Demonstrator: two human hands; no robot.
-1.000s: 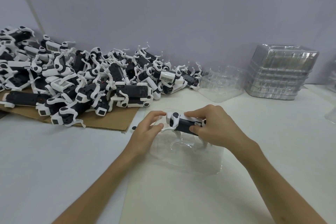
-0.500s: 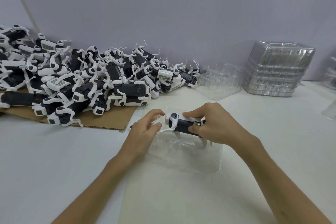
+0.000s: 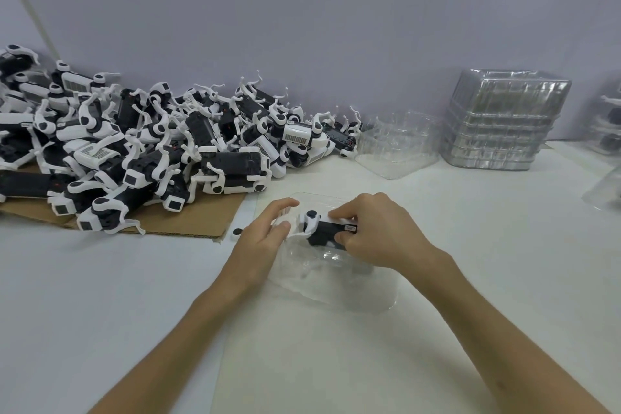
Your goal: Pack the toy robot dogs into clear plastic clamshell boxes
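A black and white toy robot dog [image 3: 323,229] sits in an open clear clamshell box [image 3: 339,282] at the middle of the table. My right hand [image 3: 376,232] grips the dog's body from the right, fingers on top and thumb on its near side. My left hand [image 3: 265,240] lies at the box's left edge with its fingers spread, thumb by the dog's white front leg. The dog's rear half is hidden under my right hand.
A large heap of toy robot dogs [image 3: 141,151] lies on brown cardboard [image 3: 188,225] at the back left. An empty clamshell [image 3: 398,144] and a stack of clear clamshells [image 3: 500,121] stand at the back right. More packed boxes [image 3: 608,141] show at the right edge.
My right hand has pushed the dog lower into the box. My left fingers have loosened and spread at the box's left edge. The camera view shifted slightly.
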